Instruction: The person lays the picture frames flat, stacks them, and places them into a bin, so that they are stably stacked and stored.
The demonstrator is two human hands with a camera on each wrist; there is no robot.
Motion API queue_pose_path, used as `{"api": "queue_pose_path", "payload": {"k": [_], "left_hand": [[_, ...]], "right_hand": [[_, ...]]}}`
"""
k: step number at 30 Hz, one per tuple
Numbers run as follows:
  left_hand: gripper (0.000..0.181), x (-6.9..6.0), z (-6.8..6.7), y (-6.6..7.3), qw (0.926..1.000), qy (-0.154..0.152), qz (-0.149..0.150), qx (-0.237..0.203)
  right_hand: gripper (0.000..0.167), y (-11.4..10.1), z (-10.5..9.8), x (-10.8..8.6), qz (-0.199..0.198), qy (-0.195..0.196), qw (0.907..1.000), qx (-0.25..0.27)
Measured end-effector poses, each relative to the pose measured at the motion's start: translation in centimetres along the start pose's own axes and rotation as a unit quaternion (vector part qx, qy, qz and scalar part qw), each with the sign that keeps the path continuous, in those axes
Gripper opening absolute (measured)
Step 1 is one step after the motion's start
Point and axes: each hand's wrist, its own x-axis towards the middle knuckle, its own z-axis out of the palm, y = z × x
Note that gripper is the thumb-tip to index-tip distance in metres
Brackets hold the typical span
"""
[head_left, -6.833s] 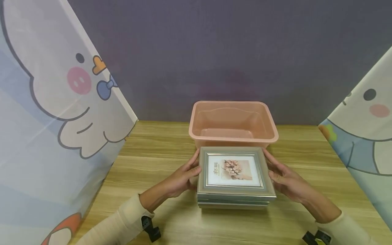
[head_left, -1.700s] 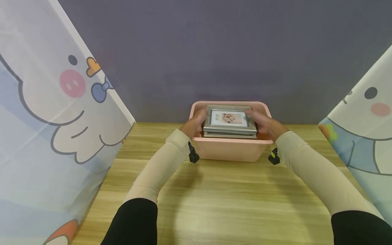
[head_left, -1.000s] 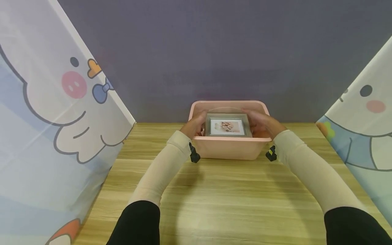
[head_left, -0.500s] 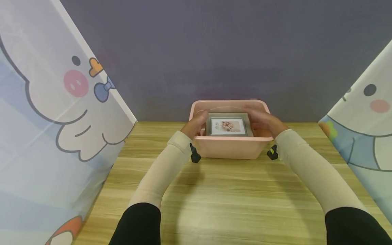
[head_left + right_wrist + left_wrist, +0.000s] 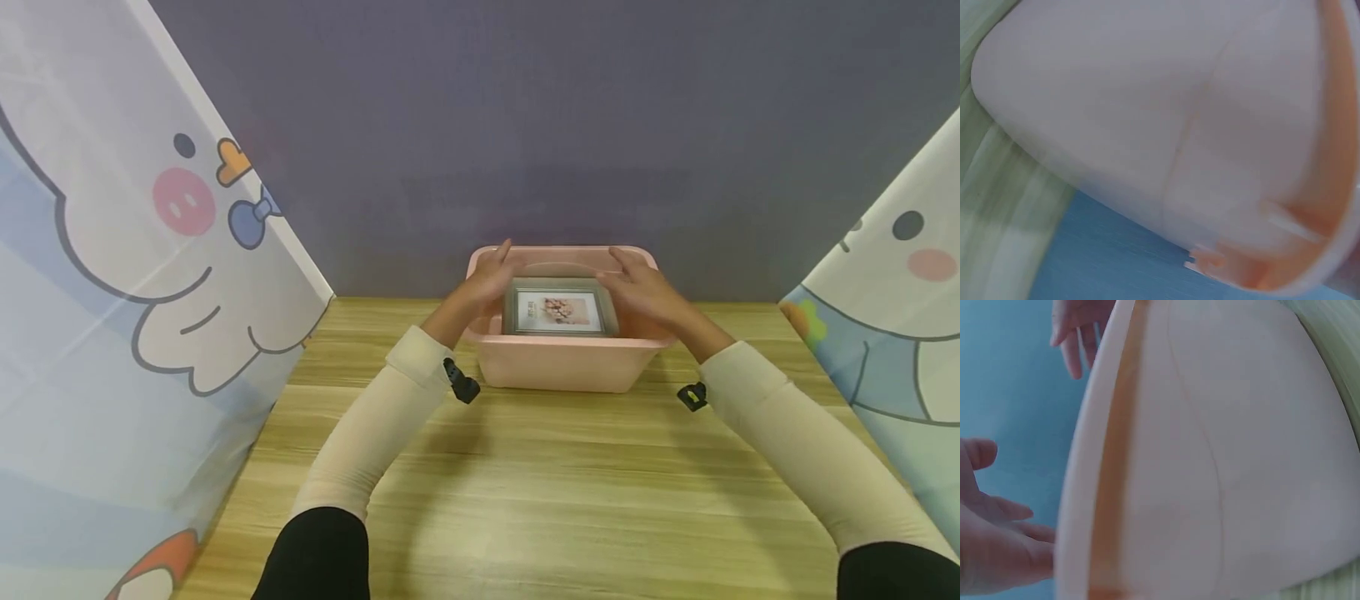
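A silver-grey picture frame (image 5: 561, 312) with a flower picture lies face up inside the pink plastic bin (image 5: 555, 367); whatever lies under it is hidden. Above the bin's left side is my left hand (image 5: 487, 279), fingers extended and holding nothing. Over the right side my right hand (image 5: 642, 287) is spread in the same way, its thumb apart from the fingers. Both hands appear raised off the picture frame. In the left wrist view my left hand (image 5: 997, 544) shows beyond the bin's rim, and the right hand (image 5: 1079, 328) is farther up. The right wrist view mostly shows the bin's outer wall (image 5: 1116, 106).
The bin stands on a wood-grain table (image 5: 570, 483) near a dark grey back wall (image 5: 480, 125). Cartoon-printed panels flank it, one on the left (image 5: 97, 350) and one on the right (image 5: 900, 333).
The stacked picture frames went from the table in front of the bin into it, then lower inside. Both hands have since let go, lifted and spread apart.
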Motion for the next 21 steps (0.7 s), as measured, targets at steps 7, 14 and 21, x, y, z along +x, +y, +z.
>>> {"api": "queue_pose_path", "payload": {"k": [7, 14, 21], "left_hand": [[0.077, -3.5, -1.0, -0.5, 0.9804, -0.023, 0.133, 0.144], [0.085, -7.3, -0.4, -0.8, 0.9228, -0.007, 0.261, 0.283], [0.093, -11.0, 1.2, -2.2, 0.8441, 0.012, 0.325, 0.427]], "right_hand": [[0.070, -0.3, -0.4, -3.1, -0.111, 0.073, 0.9901, -0.047], [0.073, -1.1, 0.6, -5.7, -0.200, 0.096, 0.9712, -0.086], [0.072, -1.3, 2.8, -7.1, -0.311, 0.090, 0.9400, -0.109]]}}
